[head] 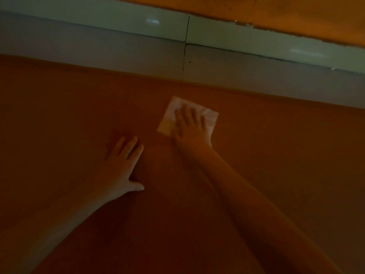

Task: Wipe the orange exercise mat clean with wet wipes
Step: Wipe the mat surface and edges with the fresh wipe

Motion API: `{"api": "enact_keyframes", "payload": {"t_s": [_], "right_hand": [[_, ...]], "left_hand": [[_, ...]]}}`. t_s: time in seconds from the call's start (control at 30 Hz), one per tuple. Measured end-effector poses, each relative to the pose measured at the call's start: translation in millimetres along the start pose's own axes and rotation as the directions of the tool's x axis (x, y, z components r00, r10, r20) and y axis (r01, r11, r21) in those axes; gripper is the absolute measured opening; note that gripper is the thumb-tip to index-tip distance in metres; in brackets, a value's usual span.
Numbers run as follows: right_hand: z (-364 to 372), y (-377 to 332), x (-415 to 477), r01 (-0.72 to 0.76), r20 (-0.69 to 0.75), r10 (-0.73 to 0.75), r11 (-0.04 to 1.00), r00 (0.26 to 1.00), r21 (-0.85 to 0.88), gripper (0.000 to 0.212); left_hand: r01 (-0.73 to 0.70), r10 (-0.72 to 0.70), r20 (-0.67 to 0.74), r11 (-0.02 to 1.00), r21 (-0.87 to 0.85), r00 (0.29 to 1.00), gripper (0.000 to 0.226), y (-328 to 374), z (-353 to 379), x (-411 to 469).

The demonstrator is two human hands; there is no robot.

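Observation:
The orange exercise mat (59, 119) fills most of the head view, dimly lit. A white square wet wipe (171, 117) lies flat on it near the far edge. My right hand (190, 127) presses flat on the wipe with fingers spread, covering its near right part. My left hand (122, 165) rests palm down on the bare mat, to the left of and nearer than the wipe, fingers apart and holding nothing.
Beyond the mat's far edge runs a strip of pale tiled floor (118, 46) with a dark joint line (185, 42). An orange-lit wall base (296, 16) crosses the top right corner.

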State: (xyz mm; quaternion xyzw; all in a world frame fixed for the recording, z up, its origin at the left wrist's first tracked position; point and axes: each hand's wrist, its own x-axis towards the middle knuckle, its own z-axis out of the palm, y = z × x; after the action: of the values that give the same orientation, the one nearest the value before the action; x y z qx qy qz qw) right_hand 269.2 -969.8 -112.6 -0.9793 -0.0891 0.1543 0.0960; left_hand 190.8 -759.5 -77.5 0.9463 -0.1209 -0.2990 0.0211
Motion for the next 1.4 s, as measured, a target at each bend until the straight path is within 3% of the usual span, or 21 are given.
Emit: {"api": "enact_keyframes", "payload": {"t_s": [0.1,0.17,0.23,0.33,0.4,0.53,0.63,0.73,0.8,0.87,0.93,1.0,1.1,1.17,1.3,1.4], "right_hand": [[6.8,-4.8,-25.0,0.265,0.032,-0.265,0.964,0.964,-0.005,0.057],[-1.5,15.6,-8.9,0.285,0.048,-0.283,0.958,0.958,-0.041,0.057],[-12.4,36.8,19.7,0.157,0.03,-0.155,0.982,0.987,-0.101,0.058],[-31.7,51.0,53.1,-0.195,0.001,0.195,0.981,0.981,-0.006,0.061],[-33.7,34.9,60.7,-0.254,0.031,0.253,0.967,0.967,0.01,0.064],[-19.5,-9.6,52.6,0.12,0.023,-0.119,0.991,0.993,-0.053,0.058],[-20.3,14.6,50.3,0.207,0.026,-0.206,0.977,0.978,-0.05,0.057],[-26.2,71.8,41.3,-0.008,-0.042,0.008,1.0,0.999,0.008,0.057],[-32.3,102.2,30.6,-0.225,-0.031,0.227,0.973,0.973,0.06,0.057],[-32.9,104.3,23.7,-0.336,-0.006,0.337,0.94,0.941,0.052,0.058],[-23.7,82.6,12.1,-0.243,0.0,0.243,0.97,0.97,-0.029,0.059],[-3.9,56.5,-15.4,0.018,0.015,-0.017,0.996,1.0,-0.083,0.059],[20.8,39.3,-85.0,0.352,0.097,-0.344,0.932,0.934,-0.08,0.056],[24.9,55.5,-107.0,0.385,0.119,-0.375,0.919,0.919,-0.085,0.056],[15.2,96.1,-105.8,-0.016,-0.008,0.015,0.999,1.0,-0.039,0.057],[14.8,86.3,-104.6,-0.297,-0.019,0.298,0.954,0.954,0.048,0.056]], "left_hand": [[0.02,-0.021,0.026,0.999,0.044,0.999,0.112,2.4,-1.6,2.2],[0.019,-0.02,0.022,0.999,0.032,1.0,0.112,3.4,-1.6,1.5],[0.021,-0.021,0.017,1.0,0.002,1.0,0.112,5.2,-1.8,0.5],[0.029,-0.029,0.017,1.0,-0.011,0.999,0.112,7.3,-3.3,-0.9],[0.027,-0.027,0.011,1.0,-0.004,1.0,0.112,7.8,-3.5,-0.6],[0.026,-0.026,-0.001,0.999,0.023,1.0,0.112,4.7,-0.9,1.7],[0.022,-0.022,-0.008,0.999,0.025,1.0,0.111,2.7,-0.4,1.0],[0.024,-0.024,-0.024,1.0,0.015,0.999,0.111,1.6,0.5,0.4],[0.024,-0.024,-0.033,1.0,-0.001,0.999,0.111,2.2,0.6,0.3],[0.018,-0.018,-0.051,1.0,0.005,0.999,0.112,1.2,1.1,0.4],[0.014,-0.013,-0.068,1.0,0.008,0.998,0.112,-0.6,2.9,0.7],[0.009,-0.01,-0.083,1.0,-0.012,0.996,0.113,-1.1,4.7,2.2],[-0.004,0.003,-0.095,1.0,-0.014,0.995,0.113,-1.8,6.6,2.6],[-0.017,0.014,-0.098,0.999,-0.029,0.995,0.112,-4.0,8.0,1.8],[-0.003,-0.001,-0.068,0.998,-0.058,0.998,0.108,-3.5,9.0,-1.9],[-0.006,0.0,-0.073,0.997,-0.077,0.997,0.104,-3.5,10.6,-4.4]]}}
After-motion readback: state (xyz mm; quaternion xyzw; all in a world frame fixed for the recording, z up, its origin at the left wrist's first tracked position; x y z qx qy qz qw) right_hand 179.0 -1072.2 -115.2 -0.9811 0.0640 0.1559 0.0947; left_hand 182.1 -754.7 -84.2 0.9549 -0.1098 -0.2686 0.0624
